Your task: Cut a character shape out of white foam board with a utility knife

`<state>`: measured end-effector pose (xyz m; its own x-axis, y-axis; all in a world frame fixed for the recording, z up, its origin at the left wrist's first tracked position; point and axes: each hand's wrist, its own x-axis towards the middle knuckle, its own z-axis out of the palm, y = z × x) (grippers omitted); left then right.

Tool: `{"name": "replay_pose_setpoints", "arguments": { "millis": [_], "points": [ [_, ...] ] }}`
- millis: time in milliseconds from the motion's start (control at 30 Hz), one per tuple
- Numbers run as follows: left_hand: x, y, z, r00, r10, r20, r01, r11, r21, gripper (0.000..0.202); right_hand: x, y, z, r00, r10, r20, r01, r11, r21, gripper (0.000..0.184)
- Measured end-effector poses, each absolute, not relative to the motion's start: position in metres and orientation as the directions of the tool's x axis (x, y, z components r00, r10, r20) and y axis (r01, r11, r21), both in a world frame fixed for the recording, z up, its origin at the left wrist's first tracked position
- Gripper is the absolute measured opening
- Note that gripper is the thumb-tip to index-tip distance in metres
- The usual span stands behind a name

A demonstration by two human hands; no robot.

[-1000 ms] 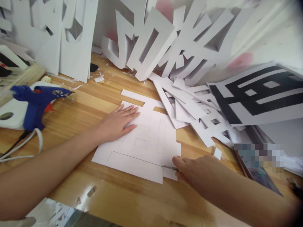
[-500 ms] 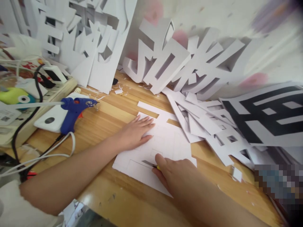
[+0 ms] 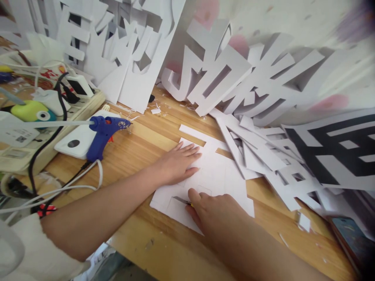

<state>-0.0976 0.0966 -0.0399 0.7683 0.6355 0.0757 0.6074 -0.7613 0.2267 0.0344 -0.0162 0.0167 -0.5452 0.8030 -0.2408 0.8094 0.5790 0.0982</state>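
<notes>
A white foam sheet (image 3: 222,177) with scored rectangles lies flat on the wooden table (image 3: 140,144). My left hand (image 3: 177,164) rests flat on the sheet's left part, fingers stretched out and pressing it down. My right hand (image 3: 216,210) is closed round a small utility knife (image 3: 181,201), whose blade tip touches the sheet near its lower left corner. Most of the knife's handle is hidden inside my fist.
A blue glue gun (image 3: 104,130) with a white cord lies at the left on a white pad (image 3: 74,142). Cut white characters (image 3: 216,74) lean against the wall, more cutouts (image 3: 263,156) pile at the right, beside a black-printed sheet (image 3: 336,148). A phone (image 3: 351,240) lies bottom right.
My right hand has drawn the knife leftwards along the sheet's lower part, from its right edge towards its left. My left hand has stayed flat on the sheet. The camera view has shifted.
</notes>
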Motion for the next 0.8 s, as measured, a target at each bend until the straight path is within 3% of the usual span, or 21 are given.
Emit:
{"name": "replay_pose_setpoints", "arguments": {
  "millis": [533, 800],
  "points": [
    [-0.0974, 0.0954, -0.0382, 0.766, 0.640, 0.058, 0.612, -0.754, 0.239, 0.050, 0.0356, -0.0179, 0.0102, -0.521, 0.821, -0.234, 0.824, 0.555, 0.114, 0.009],
    [-0.0950, 0.0948, -0.0400, 0.759, 0.648, 0.064, 0.621, -0.750, 0.228, 0.049, 0.0321, -0.0145, 0.0131, -0.611, 0.752, -0.247, 0.729, 0.656, 0.196, 0.012]
  ]
}}
